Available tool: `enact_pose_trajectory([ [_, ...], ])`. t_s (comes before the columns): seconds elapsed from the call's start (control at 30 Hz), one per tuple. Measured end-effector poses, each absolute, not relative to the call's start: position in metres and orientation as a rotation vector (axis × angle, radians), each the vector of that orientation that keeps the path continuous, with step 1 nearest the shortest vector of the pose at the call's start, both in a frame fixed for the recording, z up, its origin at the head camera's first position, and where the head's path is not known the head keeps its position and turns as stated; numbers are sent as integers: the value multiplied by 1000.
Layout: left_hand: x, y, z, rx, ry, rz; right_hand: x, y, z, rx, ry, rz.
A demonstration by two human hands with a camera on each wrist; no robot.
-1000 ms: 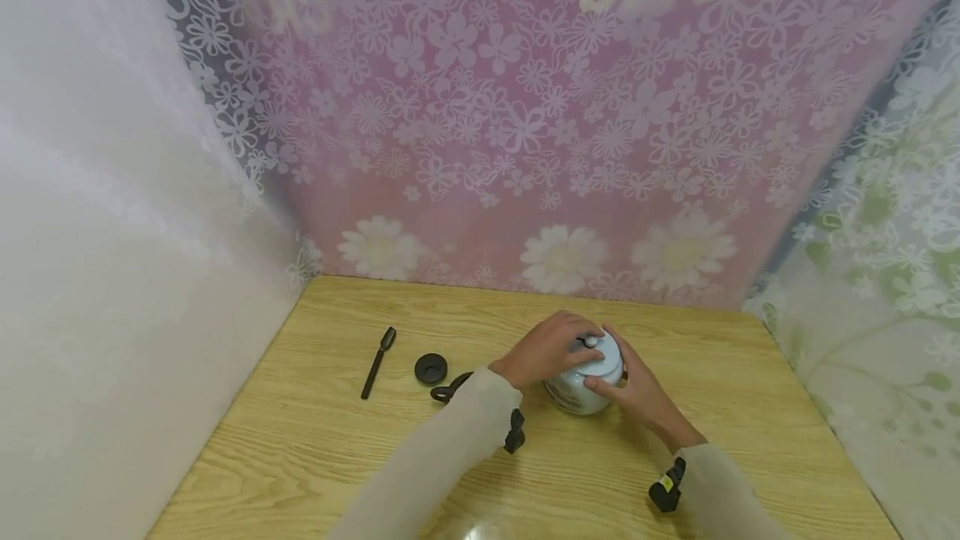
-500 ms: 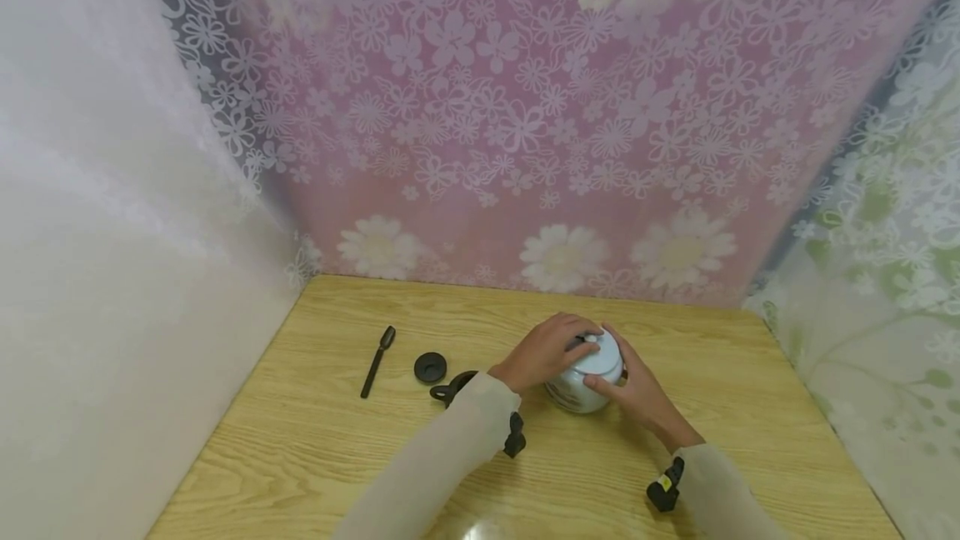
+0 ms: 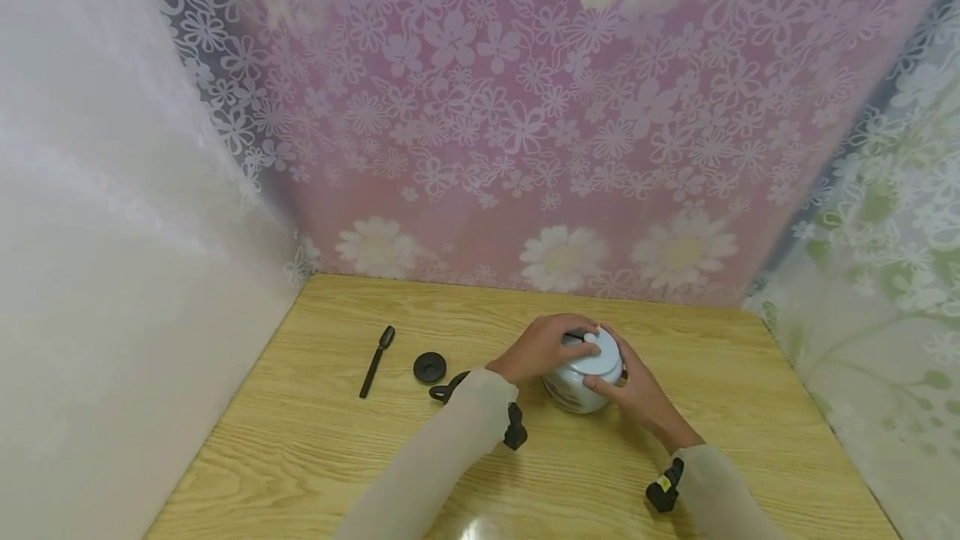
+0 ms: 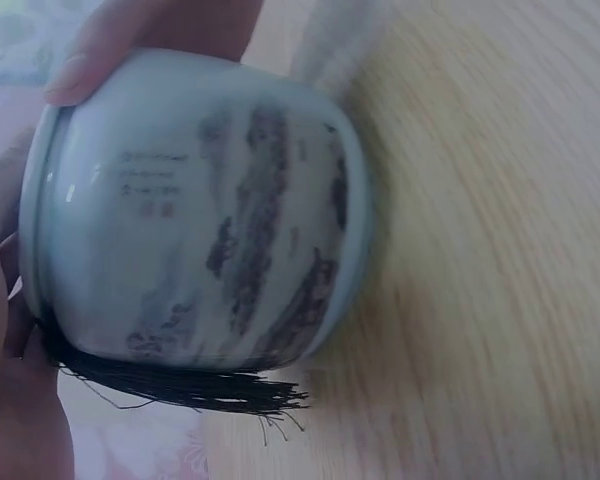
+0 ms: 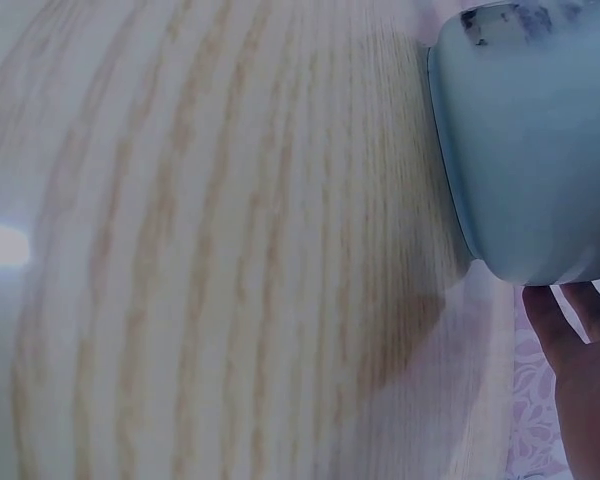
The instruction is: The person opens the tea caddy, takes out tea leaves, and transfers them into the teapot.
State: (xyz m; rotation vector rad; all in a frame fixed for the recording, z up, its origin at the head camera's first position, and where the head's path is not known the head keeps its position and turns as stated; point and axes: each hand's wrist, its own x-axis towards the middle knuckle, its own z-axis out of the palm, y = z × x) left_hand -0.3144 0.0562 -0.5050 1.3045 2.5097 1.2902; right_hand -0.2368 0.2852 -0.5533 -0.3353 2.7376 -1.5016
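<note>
In the head view a white porcelain jar [image 3: 573,397] with a painted landscape stands upright on the table. Its white lid [image 3: 606,357] with a small knob is on top. My left hand [image 3: 542,347] grips the lid, its thumb beside the knob and its fingers over the far rim. Around the jar's right side curls my right hand [image 3: 639,392], the thumb on the near shoulder; the fingers behind are mostly hidden. A black tassel [image 4: 175,385] hangs along the jar in the left wrist view. The right wrist view catches fingers [image 5: 555,325] against the jar's wall.
A black scoop [image 3: 377,362] and a round black disc [image 3: 430,367] lie to the left on the wooden table [image 3: 300,440]. Beside my left sleeve [image 3: 442,457] a black vessel with a looped handle [image 3: 439,393] is mostly covered. Flower-patterned sheets [image 3: 480,148] enclose the table.
The left thumb has shifted slightly left on the lid, leaving more of the knob in sight. Right hand and jar stay nearly still.
</note>
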Motion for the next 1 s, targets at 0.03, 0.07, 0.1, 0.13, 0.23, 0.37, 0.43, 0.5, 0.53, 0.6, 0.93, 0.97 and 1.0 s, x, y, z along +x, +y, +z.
enact_pose_trajectory([
  [0.03,-315,56,-504,1293,2502,1297,-236,285,-553,-330,2736,-1503],
  [0.07,-315,56,-504,1283,2493,1305,-236,285,-553,-324,2735,-1506],
  [0.1,-315,56,-504,1283,2493,1304,-236,285,-553,-321,2735,-1507],
  [0.13,-315,56,-504,1288,2495,1303,-235,284,-553,-319,2735,-1507],
  [0.23,-315,56,-505,1320,2522,1286,-235,284,-554,-312,2734,-1503],
  [0.37,-313,56,-508,1363,2599,1259,-235,283,-554,-321,2731,-1501],
  [0.43,-312,57,-508,1373,2632,1256,-235,282,-554,-325,2730,-1506],
  [0.5,-312,58,-508,1379,2655,1253,-235,282,-554,-323,2731,-1517],
  [0.53,-311,58,-508,1380,2664,1249,-235,283,-554,-320,2733,-1520],
  [0.6,-310,60,-508,1368,2684,1237,-235,283,-555,-318,2737,-1519],
  [0.93,-301,66,-515,1351,2730,1277,-233,285,-553,-315,2784,-1475],
  [0.97,-301,66,-516,1362,2736,1282,-234,286,-553,-314,2787,-1471],
  [1.0,-301,67,-517,1376,2743,1280,-233,286,-553,-306,2790,-1467],
])
